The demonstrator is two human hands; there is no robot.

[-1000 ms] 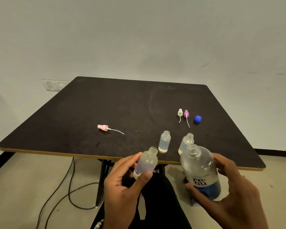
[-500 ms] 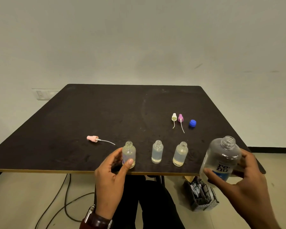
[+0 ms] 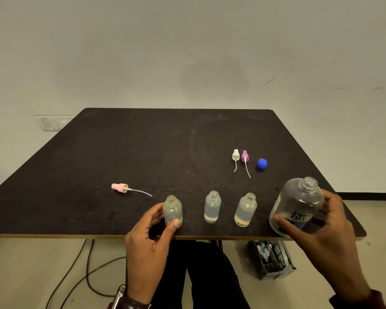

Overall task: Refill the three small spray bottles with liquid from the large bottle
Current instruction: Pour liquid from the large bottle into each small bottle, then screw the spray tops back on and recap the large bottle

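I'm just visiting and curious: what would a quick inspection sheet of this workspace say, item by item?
Surface: dark table, scuffed, bare at the back.
Job's things: three small bottles, all uncapped and upright in a row near the front edge: left, middle, right. Large bottle uncapped, tilted.
Clutter: pink sprayer top, white top, purple top and blue cap lie loose on the table.
Grips: left hand holds the left bottle; right hand holds the large bottle.
Cables: black cables on the floor under the table.
Surroundings: plain wall, wall socket, crate on the floor.
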